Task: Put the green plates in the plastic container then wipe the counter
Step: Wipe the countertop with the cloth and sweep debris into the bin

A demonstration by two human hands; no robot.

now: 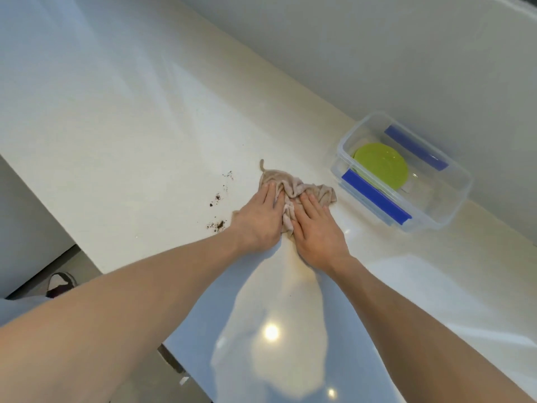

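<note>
Head view. A pale, glossy desk (130, 146) runs diagonally across the frame, its far edge meeting a plain wall (377, 53). Both hands lie flat, palms down and fingers extended, pressing a crumpled beige cloth (293, 189) against the desk surface near its middle. The left hand (258, 219) covers the cloth's left part; the right hand (316, 231) covers its right part, just beside the left. Neither hand closes around the cloth; the fingers are spread only slightly. Scattered dark crumbs (218, 212) lie on the desk just left of the left hand, toward the near edge.

A clear plastic container (453, 205) with blue clips (374, 197) on its long sides stands open near the desk's far edge, against the wall and to the right of the cloth, close to it but apart. Green plates (380, 165) lie inside the container, toward its left end; how many are stacked cannot be told. Below the desk's near edge, a shoe (61, 283) shows on the floor (87, 266).
</note>
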